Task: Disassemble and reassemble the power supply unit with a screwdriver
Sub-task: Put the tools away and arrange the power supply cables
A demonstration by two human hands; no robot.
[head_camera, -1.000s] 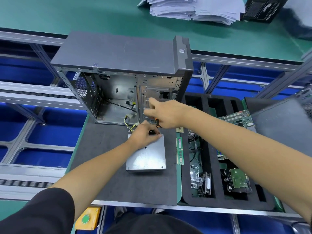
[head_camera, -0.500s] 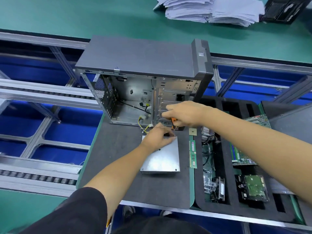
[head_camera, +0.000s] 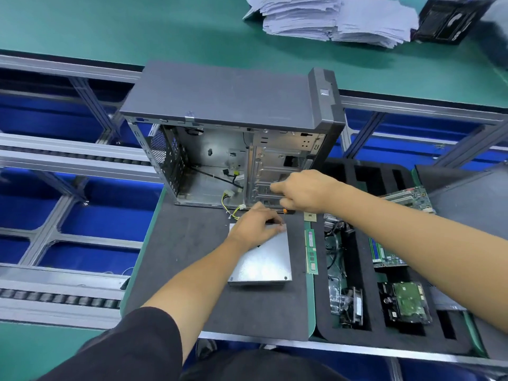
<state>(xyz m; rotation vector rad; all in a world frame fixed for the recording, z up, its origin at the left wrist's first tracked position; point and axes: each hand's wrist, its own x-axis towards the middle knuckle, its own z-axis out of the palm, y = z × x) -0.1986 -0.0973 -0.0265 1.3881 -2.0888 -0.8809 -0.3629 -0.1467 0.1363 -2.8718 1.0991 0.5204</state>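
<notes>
Left hand (head_camera: 257, 228) pressed the PSU (head_camera: 265, 261) at its 12 o'clock edge; right hand (head_camera: 303, 191) gripped the screwdriver (head_camera: 285, 211). A slipped tip could strip the screw, or drop it.

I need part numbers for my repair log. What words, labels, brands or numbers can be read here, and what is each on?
No text is legible in this view.
RAM stick: a label is there, too small to read.
Hard drive: any printing is too blurred to read.
Paper stack: no readable print.
Black box: pale marks, blurred.
Computer case: small badge, unreadable.
</notes>
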